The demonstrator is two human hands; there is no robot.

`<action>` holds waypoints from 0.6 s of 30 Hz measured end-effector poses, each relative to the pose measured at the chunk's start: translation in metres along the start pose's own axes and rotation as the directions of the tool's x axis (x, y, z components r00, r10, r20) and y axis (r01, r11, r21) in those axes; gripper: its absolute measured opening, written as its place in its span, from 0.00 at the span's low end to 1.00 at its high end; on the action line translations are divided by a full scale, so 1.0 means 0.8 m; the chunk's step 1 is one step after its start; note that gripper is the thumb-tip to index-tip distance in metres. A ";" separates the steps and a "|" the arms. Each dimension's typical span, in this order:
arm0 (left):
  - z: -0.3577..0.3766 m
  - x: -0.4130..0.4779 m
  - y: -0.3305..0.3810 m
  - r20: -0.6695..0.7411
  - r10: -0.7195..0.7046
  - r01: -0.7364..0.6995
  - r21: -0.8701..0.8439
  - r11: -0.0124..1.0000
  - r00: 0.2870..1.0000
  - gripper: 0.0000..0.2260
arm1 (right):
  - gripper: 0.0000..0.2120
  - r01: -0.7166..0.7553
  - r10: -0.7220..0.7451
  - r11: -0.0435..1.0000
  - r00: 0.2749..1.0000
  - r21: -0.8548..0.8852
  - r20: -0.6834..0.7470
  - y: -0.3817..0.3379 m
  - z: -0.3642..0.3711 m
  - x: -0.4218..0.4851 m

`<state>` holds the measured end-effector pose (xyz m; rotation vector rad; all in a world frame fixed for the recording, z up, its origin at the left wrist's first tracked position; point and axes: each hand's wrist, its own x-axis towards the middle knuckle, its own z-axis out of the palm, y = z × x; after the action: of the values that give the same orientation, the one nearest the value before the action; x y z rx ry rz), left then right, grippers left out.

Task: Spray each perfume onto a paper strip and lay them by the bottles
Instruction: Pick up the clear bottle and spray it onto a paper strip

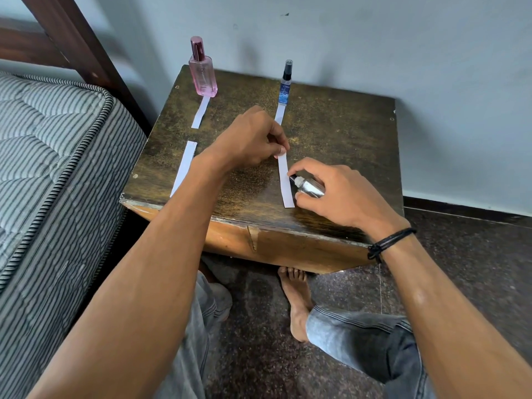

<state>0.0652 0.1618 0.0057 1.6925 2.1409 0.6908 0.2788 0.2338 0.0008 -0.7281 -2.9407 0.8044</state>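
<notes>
Likely flimsy, the paper strip point(285, 187) is pinched at twelve o'clock by left hand point(247, 142); right hand point(342, 194) clasps the slick bottle point(311, 188)

Soft, fairly bright daylight is filling the scene without throwing hard shadows. The pink bottle point(202, 73) is casting only a faint, smeared shadow on the wall point(374, 38). The dark worktop point(345, 133) is giving off a dull sheen near its front edge, the spray bottle point(311, 188) is glinting, and the paper strip point(283, 168) is reading clean white. Deep shade is pooling beneath the worktop. The wide lens is bending the mattress point(57, 168) and bed frame point(72, 38) at the left edge.
</notes>
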 end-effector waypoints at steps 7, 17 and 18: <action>-0.004 -0.004 0.006 -0.002 -0.013 0.013 0.007 1.000 1.000 0.04 | 0.17 -0.008 0.008 1.000 1.000 -0.008 0.009 0.003 -0.004 0.001; -0.014 -0.011 0.023 -0.023 -0.032 0.031 -0.029 0.999 0.999 0.04 | 0.18 -0.030 0.030 1.000 1.000 -0.002 -0.003 0.008 -0.009 0.002; -0.015 -0.011 0.024 -0.020 -0.030 0.030 -0.031 0.999 0.999 0.04 | 0.18 -0.032 0.032 0.999 0.999 0.001 -0.006 0.008 -0.010 0.002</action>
<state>0.0767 0.1547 0.0259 1.6411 2.1544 0.7319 0.2811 0.2432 0.0043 -0.7783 -2.9302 0.8034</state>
